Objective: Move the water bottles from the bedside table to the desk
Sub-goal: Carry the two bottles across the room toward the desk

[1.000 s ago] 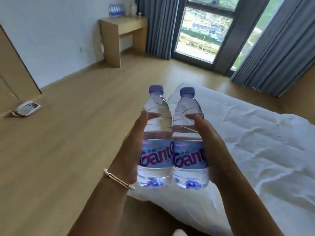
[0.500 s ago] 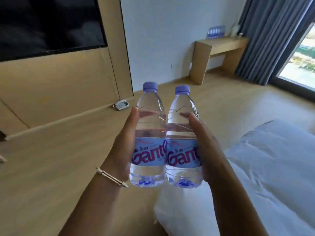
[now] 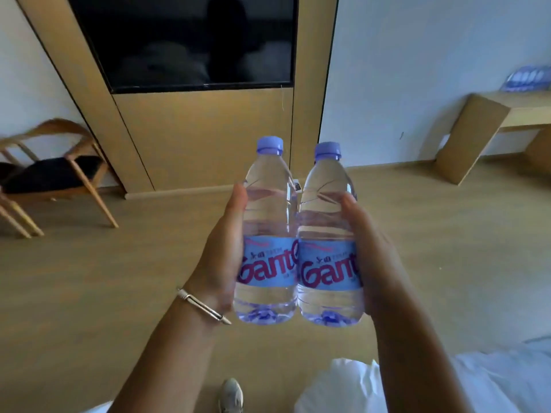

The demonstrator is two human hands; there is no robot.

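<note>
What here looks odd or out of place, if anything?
Little stands out. The two water bottles are upright, capped and side by side, one in the left hand and one in the right hand. No spill shows. The desk already carries more bottles.

Left hand (image 3: 222, 260) and right hand (image 3: 372, 257) each grip an upright water bottle (image 3: 268, 234) (sides touching) — the desk (image 3: 474, 126) stands far right.

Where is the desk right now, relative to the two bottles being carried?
In the head view the desk stands at the far right against the white wall, beyond the two bottles, with a pack of bottles on top.
</note>
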